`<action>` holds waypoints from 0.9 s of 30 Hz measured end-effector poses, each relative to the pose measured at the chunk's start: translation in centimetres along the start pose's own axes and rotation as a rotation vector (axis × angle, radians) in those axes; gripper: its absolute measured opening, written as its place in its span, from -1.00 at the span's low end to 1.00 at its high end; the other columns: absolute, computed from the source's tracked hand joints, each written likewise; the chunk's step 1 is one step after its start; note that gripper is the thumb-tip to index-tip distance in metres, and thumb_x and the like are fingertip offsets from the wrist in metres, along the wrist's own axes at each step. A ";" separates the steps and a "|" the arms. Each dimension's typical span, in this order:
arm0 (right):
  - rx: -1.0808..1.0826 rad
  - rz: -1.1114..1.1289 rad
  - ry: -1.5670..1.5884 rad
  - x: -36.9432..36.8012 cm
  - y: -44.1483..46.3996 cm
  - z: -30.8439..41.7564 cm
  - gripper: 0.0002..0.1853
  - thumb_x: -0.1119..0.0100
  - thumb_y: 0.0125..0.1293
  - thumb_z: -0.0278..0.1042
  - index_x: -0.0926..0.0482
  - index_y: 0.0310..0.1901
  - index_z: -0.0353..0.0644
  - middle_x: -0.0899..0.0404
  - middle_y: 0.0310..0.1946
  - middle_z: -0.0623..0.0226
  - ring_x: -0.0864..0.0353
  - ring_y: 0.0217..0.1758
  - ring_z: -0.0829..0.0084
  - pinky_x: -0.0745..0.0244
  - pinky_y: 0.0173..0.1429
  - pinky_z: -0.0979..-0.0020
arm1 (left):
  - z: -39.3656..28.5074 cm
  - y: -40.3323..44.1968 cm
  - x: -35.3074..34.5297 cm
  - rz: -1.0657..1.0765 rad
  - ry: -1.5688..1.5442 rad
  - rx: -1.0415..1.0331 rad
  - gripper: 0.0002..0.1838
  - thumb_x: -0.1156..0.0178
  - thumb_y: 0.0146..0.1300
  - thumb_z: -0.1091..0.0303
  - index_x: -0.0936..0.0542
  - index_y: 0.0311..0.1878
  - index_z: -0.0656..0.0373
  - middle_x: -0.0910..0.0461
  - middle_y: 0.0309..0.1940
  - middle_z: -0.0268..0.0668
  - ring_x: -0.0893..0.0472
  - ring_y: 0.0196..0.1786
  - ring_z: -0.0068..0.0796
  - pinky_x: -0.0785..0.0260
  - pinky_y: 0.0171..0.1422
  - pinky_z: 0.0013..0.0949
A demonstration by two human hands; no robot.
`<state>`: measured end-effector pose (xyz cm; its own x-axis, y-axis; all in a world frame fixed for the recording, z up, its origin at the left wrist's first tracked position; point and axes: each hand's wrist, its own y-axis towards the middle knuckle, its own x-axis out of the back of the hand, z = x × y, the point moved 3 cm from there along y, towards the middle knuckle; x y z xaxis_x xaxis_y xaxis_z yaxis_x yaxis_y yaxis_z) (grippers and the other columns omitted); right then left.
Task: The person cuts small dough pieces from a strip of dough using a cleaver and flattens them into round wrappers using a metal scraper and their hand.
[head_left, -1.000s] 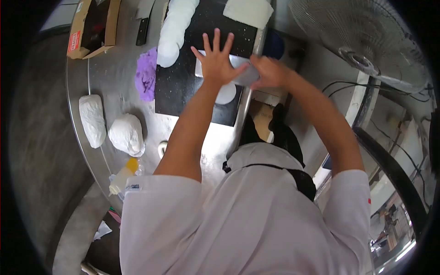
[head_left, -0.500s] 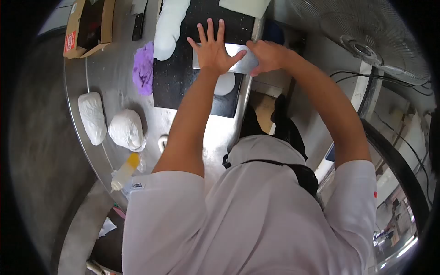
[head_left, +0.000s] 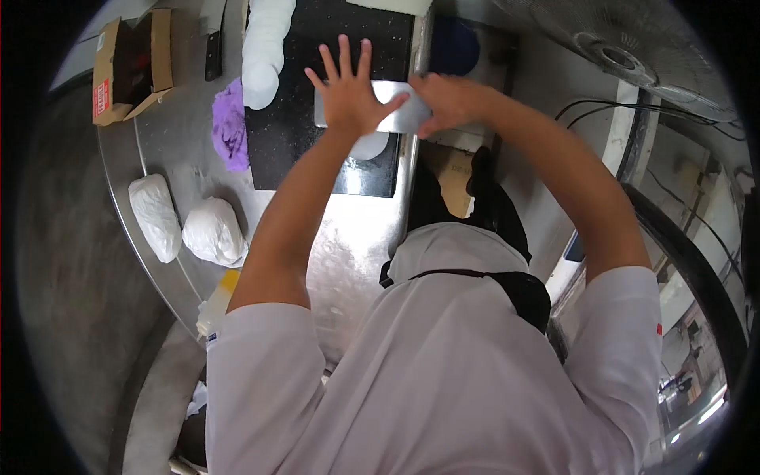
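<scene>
Ideally, we press evenly with our open-fingered left hand (head_left: 348, 101) on the metal blade (head_left: 407, 120), over the black board (head_left: 283, 150) at eleven o'clock, our right hand (head_left: 448, 100), seemingly gripping the blade's three-o'clock end, held level.

One flat, rectangular metal plate (head_left: 404, 119), silver with a bright sheen, is positioned crosswise over the black board (head_left: 281, 162), its right-hand end extending past the board's edge. One white disc (head_left: 370, 146), round in visible outline, lies on the board at the plate's near side, its far portion hidden.
</scene>
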<state>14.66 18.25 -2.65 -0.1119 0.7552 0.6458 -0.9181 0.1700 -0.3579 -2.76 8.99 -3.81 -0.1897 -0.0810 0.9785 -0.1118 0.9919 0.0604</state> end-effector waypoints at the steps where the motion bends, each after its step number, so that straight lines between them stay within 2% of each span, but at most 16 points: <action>1: -0.064 0.012 0.026 -1.2 -1.0 0.2 -0.06 -0.67 -0.04 0.11 -0.33 0.15 -0.39 -0.66 -0.13 -0.24 -0.69 0.06 -0.21 -0.62 0.14 0.02 | -0.6 -0.5 0.0 0.051 0.020 0.011 0.28 -0.19 0.05 -0.62 0.01 0.72 -0.12 0.17 0.73 -0.03 0.24 0.70 0.37 0.39 0.51 0.71; 2: -0.130 0.013 0.037 -1.7 -1.4 -0.2 -0.06 -0.68 -0.05 0.10 -0.34 0.14 -0.40 -0.66 -0.13 -0.23 -0.69 0.06 -0.20 -0.62 0.14 0.03 | -1.0 0.1 -0.2 0.084 0.041 0.016 0.29 -0.18 0.06 -0.63 0.02 0.72 -0.11 0.18 0.73 -0.04 0.25 0.70 0.37 0.39 0.51 0.71; 4: -0.196 0.179 0.063 1.8 -0.7 0.4 -0.04 -0.61 0.03 0.14 -0.32 0.17 -0.50 -0.61 -0.01 -0.27 -0.64 0.16 -0.18 -0.61 0.18 0.05 | -0.9 1.4 0.0 0.103 0.068 0.026 0.28 -0.16 0.07 -0.66 0.01 0.72 -0.11 0.17 0.72 0.00 0.22 0.70 0.38 0.36 0.49 0.72; 6: -0.066 0.053 -0.003 2.4 0.4 -0.8 -0.04 -0.62 0.02 0.12 -0.33 0.20 -0.47 -0.60 0.00 -0.26 -0.63 0.19 -0.18 -0.60 0.20 0.05 | -0.4 2.1 0.4 -0.060 0.036 0.069 0.30 -0.16 0.07 -0.66 0.04 0.72 -0.11 0.21 0.72 0.05 0.17 0.69 0.39 0.32 0.48 0.73; 8: -0.049 -0.061 -0.143 3.0 1.1 -1.0 -0.06 -0.65 -0.02 0.08 -0.37 0.21 -0.44 -0.61 -0.01 -0.24 -0.63 0.19 -0.17 -0.59 0.22 0.04 | 0.4 3.5 0.1 -0.084 0.045 0.070 0.31 -0.19 0.06 -0.65 0.08 0.73 -0.12 0.26 0.71 0.10 0.15 0.68 0.42 0.31 0.48 0.73; 10: -0.068 -0.089 -0.094 2.4 0.9 -0.3 -0.09 -0.66 -0.01 0.03 -0.36 0.17 -0.44 -0.67 -0.11 -0.23 -0.71 0.02 -0.17 -0.65 0.08 0.07 | 0.5 3.5 0.5 -0.063 0.013 -0.002 0.32 -0.21 0.04 -0.64 0.10 0.73 -0.16 0.29 0.71 0.08 0.17 0.68 0.44 0.32 0.49 0.72; 12: -0.069 0.062 0.100 1.2 -1.8 0.9 -0.05 -0.67 -0.03 0.09 -0.37 0.19 -0.46 -0.66 -0.09 -0.23 -0.71 0.03 -0.18 -0.64 0.10 0.03 | -0.6 1.4 -0.5 0.031 0.035 -0.051 0.32 -0.22 0.00 -0.66 0.07 0.73 -0.23 0.27 0.72 0.04 0.22 0.68 0.43 0.34 0.50 0.72; 14: -0.068 -0.167 0.120 -3.9 -2.6 -1.4 -0.08 -0.67 -0.04 0.09 -0.41 0.15 -0.45 -0.67 -0.14 -0.22 -0.71 -0.01 -0.22 -0.65 0.07 0.04 | -2.1 0.8 -0.4 0.131 0.074 -0.060 0.30 -0.21 0.01 -0.66 0.03 0.72 -0.24 0.24 0.72 0.01 0.23 0.68 0.43 0.33 0.48 0.74; 15: -0.071 -0.171 0.091 -2.3 -2.0 -2.7 -0.08 -0.67 -0.04 0.09 -0.41 0.15 -0.45 -0.67 -0.14 -0.22 -0.71 -0.01 -0.22 -0.65 0.07 0.04 | -1.9 1.4 -0.6 0.102 0.045 -0.095 0.25 -0.20 0.04 -0.65 0.00 0.72 -0.26 0.21 0.72 0.01 0.21 0.68 0.43 0.32 0.46 0.77; 18: -0.117 -0.124 0.095 -1.0 -1.7 -0.5 -0.10 -0.67 -0.03 0.09 -0.42 0.13 -0.45 -0.67 -0.13 -0.24 -0.70 0.00 -0.25 -0.66 0.06 0.05 | -0.9 3.6 -0.3 -0.029 0.023 -0.111 0.22 -0.19 0.07 -0.63 -0.01 0.71 -0.27 0.21 0.72 0.01 0.19 0.68 0.43 0.31 0.45 0.78; 19: -0.164 -0.095 0.052 0.9 -1.3 -0.2 -0.08 -0.65 -0.01 0.11 -0.41 0.18 -0.42 -0.65 -0.07 -0.24 -0.68 0.08 -0.19 -0.64 0.13 0.05 | -0.5 4.5 -0.3 -0.049 0.019 -0.099 0.22 -0.13 0.07 -0.67 -0.02 0.71 -0.27 0.19 0.73 -0.04 0.16 0.69 0.39 0.35 0.51 0.71; 20: -0.208 -0.069 -0.007 2.5 -0.6 -0.6 -0.06 -0.64 0.00 0.13 -0.40 0.22 -0.40 -0.63 -0.02 -0.24 -0.66 0.17 -0.14 -0.62 0.21 0.06 | 0.0 5.8 -0.1 -0.045 0.020 -0.124 0.21 -0.13 0.08 -0.67 -0.02 0.71 -0.27 0.17 0.72 -0.04 0.15 0.70 0.34 0.35 0.51 0.70; 22: -0.264 -0.092 0.009 1.0 -0.2 0.4 -0.05 -0.64 -0.01 0.17 -0.40 0.21 -0.40 -0.63 -0.02 -0.26 -0.65 0.18 -0.16 -0.63 0.20 0.05 | 0.7 6.5 0.2 -0.007 0.086 -0.219 0.21 -0.17 0.10 -0.62 -0.01 0.71 -0.23 0.17 0.71 0.01 0.14 0.70 0.30 0.29 0.51 0.70; 24: -0.202 -0.104 0.130 -1.0 -1.1 1.6 -0.03 -0.65 -0.02 0.19 -0.41 0.19 -0.43 -0.64 -0.04 -0.25 -0.68 0.12 -0.19 -0.64 0.18 0.04 | 1.0 3.1 0.6 0.038 0.001 -0.250 0.20 -0.17 0.11 -0.60 -0.01 0.71 -0.22 0.16 0.72 -0.02 0.15 0.71 0.25 0.32 0.54 0.66; 26: -0.141 0.010 0.157 -4.5 -2.2 3.0 0.00 -0.65 -0.03 0.21 -0.40 0.20 -0.47 -0.66 -0.07 -0.26 -0.70 0.06 -0.22 -0.65 0.15 0.01 | 1.1 -2.2 0.7 0.137 0.025 -0.254 0.23 -0.20 0.03 -0.63 -0.09 0.70 -0.24 0.15 0.73 -0.09 0.17 0.72 0.23 0.35 0.51 0.69; 27: -0.176 -0.040 0.142 -4.9 -2.4 3.5 -0.06 -0.64 0.01 0.18 -0.39 0.16 -0.45 -0.66 -0.14 -0.29 -0.71 0.00 -0.25 -0.65 0.10 0.01 | 1.2 -1.8 0.9 0.167 0.054 -0.277 0.22 -0.21 0.01 -0.63 -0.11 0.69 -0.25 0.14 0.73 -0.10 0.16 0.72 0.22 0.34 0.50 0.70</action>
<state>16.11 11.89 -2.57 -0.0105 0.8253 0.5646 -0.8390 0.2999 -0.4540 -3.88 6.99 -3.31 -0.1304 0.0834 0.9879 0.1878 0.9805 -0.0580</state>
